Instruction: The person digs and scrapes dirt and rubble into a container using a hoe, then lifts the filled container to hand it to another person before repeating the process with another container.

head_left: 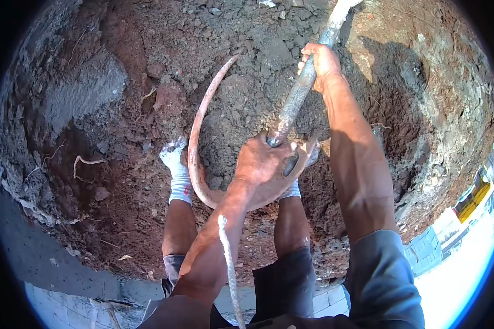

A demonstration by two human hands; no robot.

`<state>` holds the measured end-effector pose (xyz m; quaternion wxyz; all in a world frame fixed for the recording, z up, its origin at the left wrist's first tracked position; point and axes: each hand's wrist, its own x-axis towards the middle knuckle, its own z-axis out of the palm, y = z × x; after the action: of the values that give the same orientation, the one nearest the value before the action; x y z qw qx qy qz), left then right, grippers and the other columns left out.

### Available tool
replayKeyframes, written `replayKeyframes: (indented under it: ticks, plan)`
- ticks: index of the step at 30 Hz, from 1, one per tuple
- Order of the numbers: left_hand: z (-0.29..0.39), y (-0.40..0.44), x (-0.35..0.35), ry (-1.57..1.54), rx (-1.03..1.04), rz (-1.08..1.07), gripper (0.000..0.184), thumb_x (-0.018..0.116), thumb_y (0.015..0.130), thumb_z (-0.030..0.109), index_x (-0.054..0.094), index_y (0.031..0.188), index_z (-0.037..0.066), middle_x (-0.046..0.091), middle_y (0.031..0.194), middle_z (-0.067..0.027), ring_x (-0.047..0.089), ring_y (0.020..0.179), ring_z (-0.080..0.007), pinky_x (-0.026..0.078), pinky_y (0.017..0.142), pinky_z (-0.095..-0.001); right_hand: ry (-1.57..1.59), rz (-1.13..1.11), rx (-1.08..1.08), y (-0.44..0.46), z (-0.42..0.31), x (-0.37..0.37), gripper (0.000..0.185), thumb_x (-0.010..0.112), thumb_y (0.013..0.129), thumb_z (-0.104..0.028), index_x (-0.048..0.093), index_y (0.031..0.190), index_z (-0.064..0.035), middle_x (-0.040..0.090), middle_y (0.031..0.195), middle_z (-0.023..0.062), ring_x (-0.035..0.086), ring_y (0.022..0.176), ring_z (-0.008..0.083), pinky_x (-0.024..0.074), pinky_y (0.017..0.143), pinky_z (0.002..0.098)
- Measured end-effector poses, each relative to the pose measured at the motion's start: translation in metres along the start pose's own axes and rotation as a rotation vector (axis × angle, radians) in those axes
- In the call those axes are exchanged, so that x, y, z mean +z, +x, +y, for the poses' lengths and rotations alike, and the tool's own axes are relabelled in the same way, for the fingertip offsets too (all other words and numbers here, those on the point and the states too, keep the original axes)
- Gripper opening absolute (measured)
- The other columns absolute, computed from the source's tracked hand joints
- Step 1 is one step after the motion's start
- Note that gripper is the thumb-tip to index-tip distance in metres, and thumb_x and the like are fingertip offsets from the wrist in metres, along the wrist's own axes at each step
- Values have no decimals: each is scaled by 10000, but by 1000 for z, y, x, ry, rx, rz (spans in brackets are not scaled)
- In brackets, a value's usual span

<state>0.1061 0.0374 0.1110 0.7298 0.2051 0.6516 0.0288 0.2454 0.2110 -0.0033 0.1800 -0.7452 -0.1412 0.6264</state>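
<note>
A pickaxe with a long, curved, soil-coated head (pixel 196 134) and a grey, worn handle (pixel 296 101) is held in front of my legs. My left hand (pixel 263 159) is closed around the handle close to the head, which arcs round on both sides of it. Farther up the handle, my right hand (pixel 323 64) grips it with fingers wrapped round. The handle slants away to the upper right. One curved point of the head rises to the upper left; the other end lies near my right foot, partly behind my left hand.
Rough, clumpy reddish-brown and grey soil (pixel 132 219) surrounds me, with a root (pixel 88 160) at left. My white-covered foot (pixel 175 164) stands beside the pickaxe head. A white cord (pixel 229 263) hangs near my left forearm. Pale blocks (pixel 425 249) and a yellow object (pixel 473 202) are at lower right.
</note>
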Motion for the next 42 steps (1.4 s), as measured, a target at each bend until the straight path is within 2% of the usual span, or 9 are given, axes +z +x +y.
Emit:
replayKeyframes:
  ticks: [12, 23, 26, 31, 35, 37, 39, 41, 42]
  plan:
    - [-74, -133, 33, -58, -17, 242, 516, 678, 802, 390, 611, 1141, 7, 665, 983, -265, 659, 974, -343, 509, 859, -403, 29, -15, 173, -125, 64, 12, 88, 647, 729, -94, 596, 732, -23, 534, 620, 54, 524, 495, 178, 475, 436, 343]
    - [-224, 36, -99, 13, 443, 837, 427, 665, 868, 302, 608, 1242, 105, 675, 1074, -206, 665, 996, -256, 519, 869, -370, -17, -66, 380, -376, 255, -58, 286, 720, 705, 20, 568, 944, -19, 625, 782, 87, 587, 570, 171, 516, 499, 314]
    - [-176, 5, -60, -20, 380, 797, 420, 696, 836, 281, 612, 1212, 114, 666, 1093, -183, 658, 1007, -249, 525, 879, -375, 198, -13, 294, -372, 213, -63, 234, 686, 715, 65, 588, 914, -9, 623, 722, 83, 609, 584, 187, 538, 577, 325]
    - [41, -66, 89, -111, 634, 483, 425, 774, 740, 250, 623, 1114, 114, 643, 1119, -139, 638, 1029, -251, 536, 900, -394, 94, -106, -592, -309, -106, -73, 185, 646, 745, -41, 540, 889, 0, 593, 717, 89, 616, 622, 203, 533, 618, 353]
    - [287, -66, 4, 174, 797, 193, 348, 736, 795, 403, 660, 992, 126, 675, 791, -74, 678, 790, -193, 577, 666, -352, 231, 38, -1159, -277, -346, -71, 88, 571, 862, -79, 554, 801, -18, 546, 656, 82, 580, 567, 192, 517, 564, 333]
    - [342, -28, -24, 171, 982, 332, 382, 747, 772, 448, 644, 939, 120, 618, 702, -46, 624, 688, -146, 543, 594, -329, 256, 255, -1390, -218, -424, -73, 326, 541, 905, -171, 552, 1089, 98, 590, 938, 193, 607, 818, 323, 516, 878, 438]
    - [329, 21, -35, 201, 930, 369, 365, 722, 806, 426, 652, 965, 105, 615, 702, -40, 600, 616, -134, 541, 605, -317, 188, 206, -1271, -164, -404, -38, 123, 564, 850, -200, 504, 788, -111, 454, 545, -4, 448, 436, 133, 409, 419, 285]
    - [258, 52, -56, 141, 448, 125, 351, 681, 862, 377, 667, 1051, 82, 622, 712, -44, 598, 603, -127, 535, 636, -302, 174, 190, -960, -74, -308, 3, 177, 580, 845, -255, 539, 812, -87, 497, 580, 28, 506, 480, 174, 438, 458, 311]
    - [198, 66, -60, 113, 197, 99, 385, 692, 850, 387, 663, 1060, 66, 637, 738, -50, 612, 649, -141, 531, 656, -338, -287, 474, -891, -23, -234, 20, 369, 577, 868, -192, 552, 1091, 101, 591, 897, 186, 607, 766, 305, 529, 807, 416]
